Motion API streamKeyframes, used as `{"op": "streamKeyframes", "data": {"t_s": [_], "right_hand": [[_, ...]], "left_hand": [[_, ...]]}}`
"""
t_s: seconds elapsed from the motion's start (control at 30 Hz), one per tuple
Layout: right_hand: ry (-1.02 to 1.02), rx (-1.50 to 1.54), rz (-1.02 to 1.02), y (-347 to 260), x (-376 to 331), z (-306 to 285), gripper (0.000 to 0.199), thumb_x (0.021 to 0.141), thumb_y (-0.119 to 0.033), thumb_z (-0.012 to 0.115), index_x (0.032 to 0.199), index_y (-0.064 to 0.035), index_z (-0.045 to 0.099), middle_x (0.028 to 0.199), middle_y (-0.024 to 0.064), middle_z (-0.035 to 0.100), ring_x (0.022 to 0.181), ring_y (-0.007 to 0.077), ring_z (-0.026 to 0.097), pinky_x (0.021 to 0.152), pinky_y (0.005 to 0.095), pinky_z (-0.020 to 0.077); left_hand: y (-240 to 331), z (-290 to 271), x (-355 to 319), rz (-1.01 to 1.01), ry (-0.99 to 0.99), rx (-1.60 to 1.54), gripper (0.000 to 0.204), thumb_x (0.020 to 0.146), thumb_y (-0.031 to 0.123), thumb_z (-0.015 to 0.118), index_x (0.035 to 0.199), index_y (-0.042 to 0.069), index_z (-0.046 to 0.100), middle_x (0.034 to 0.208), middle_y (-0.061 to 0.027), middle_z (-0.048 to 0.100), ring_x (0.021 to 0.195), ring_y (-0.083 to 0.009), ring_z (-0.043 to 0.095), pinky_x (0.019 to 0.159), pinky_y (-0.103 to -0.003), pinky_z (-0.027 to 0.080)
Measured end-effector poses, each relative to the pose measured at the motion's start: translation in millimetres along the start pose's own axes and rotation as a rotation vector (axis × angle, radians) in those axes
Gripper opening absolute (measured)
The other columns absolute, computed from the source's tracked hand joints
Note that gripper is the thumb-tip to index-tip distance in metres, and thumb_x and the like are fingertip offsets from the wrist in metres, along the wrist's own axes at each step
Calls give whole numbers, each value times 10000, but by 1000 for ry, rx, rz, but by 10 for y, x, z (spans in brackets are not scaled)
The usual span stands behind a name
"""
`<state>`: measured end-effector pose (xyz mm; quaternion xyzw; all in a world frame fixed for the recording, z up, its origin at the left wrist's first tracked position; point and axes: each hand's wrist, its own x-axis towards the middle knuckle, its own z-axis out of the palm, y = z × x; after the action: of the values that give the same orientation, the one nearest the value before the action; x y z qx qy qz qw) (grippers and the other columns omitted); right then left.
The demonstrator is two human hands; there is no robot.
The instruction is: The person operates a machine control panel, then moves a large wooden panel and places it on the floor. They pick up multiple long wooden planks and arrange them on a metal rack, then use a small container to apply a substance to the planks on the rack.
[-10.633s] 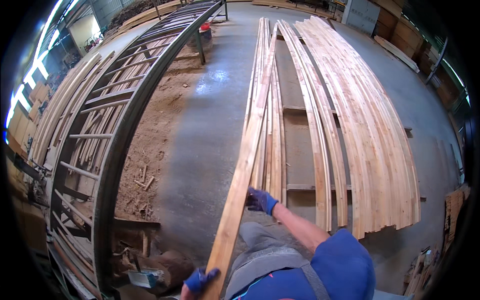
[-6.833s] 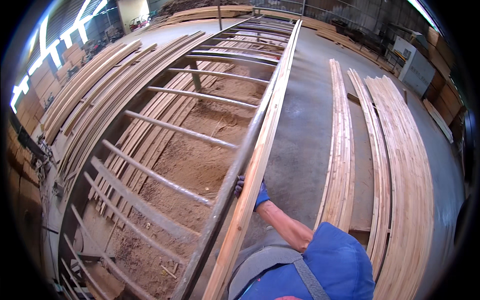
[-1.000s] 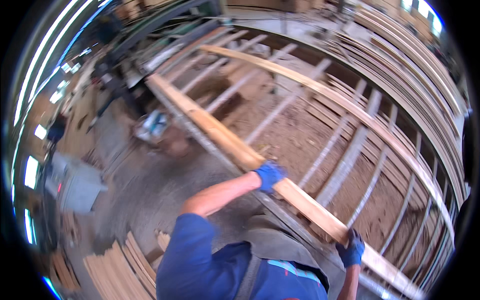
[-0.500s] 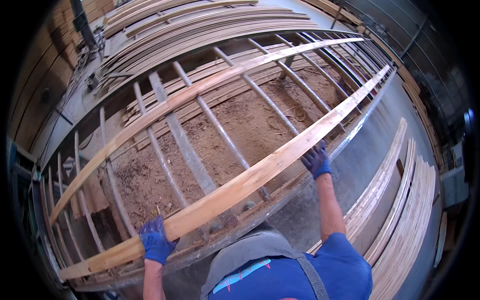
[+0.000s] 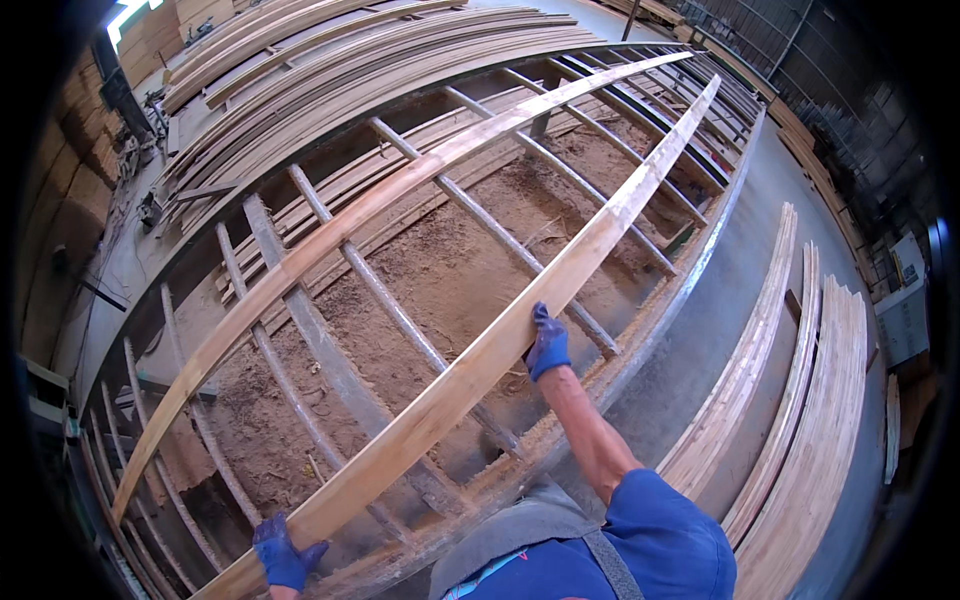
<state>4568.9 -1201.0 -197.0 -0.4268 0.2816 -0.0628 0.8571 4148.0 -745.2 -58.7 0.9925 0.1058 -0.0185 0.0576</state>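
Note:
A long, pale wooden board slants across the metal roller frame, its far end out over the rollers toward the upper right. My left hand, in a blue-and-dark glove, grips the board close to its near end at the lower left. Farther along, my right hand, gloved the same way, holds the board's near edge. Its thumb shows against the wood and the fingers are hidden beneath. Beyond lies a second long board, roughly lengthwise over the rollers, touched by neither hand.
Metal rollers span the frame above a bed of sawdust and wood scraps. The frame's front rail runs close to me. Stacked boards lie on the floor at right, with more stacked boards behind the frame.
The held board has shifted toward the lower left with both hands on it. Its far end has swung away from the front rail toward the other board. The view has also shifted slightly.

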Motion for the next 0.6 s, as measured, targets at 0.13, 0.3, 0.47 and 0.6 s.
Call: {"op": "streamKeyframes", "data": {"t_s": [0.13,0.3,0.47,0.6], "right_hand": [[-71,-94,-50,-138,522,713,364,909,-270,688,1169,-39,579,1040,109,653,846,233,626,747,443,557],[-438,-576,248,-594,513,1353,377,931,-298,643,1204,-54,555,998,137,688,822,266,702,663,395,600],[-871,-895,195,-470,-191,1207,411,948,-296,638,1266,-40,580,983,115,711,828,174,687,706,312,563],[-1008,-1234,-132,-307,-286,944,366,960,-285,613,1259,-73,603,1011,89,722,884,150,689,794,303,544]], "left_hand": [[-12,101,605,28,27,-88,963,510,460,889,1276,-4,534,1025,-221,616,943,-408,580,890,-508,444],[-181,127,1920,119,112,-99,837,546,445,879,1196,5,586,1020,-221,648,921,-402,606,843,-470,490],[-299,384,3151,205,114,-154,820,593,499,852,1226,43,598,992,-215,666,898,-378,645,833,-469,495],[-273,674,3792,161,92,-100,849,620,484,834,1275,16,564,1048,-225,653,985,-374,629,875,-458,481]]}}
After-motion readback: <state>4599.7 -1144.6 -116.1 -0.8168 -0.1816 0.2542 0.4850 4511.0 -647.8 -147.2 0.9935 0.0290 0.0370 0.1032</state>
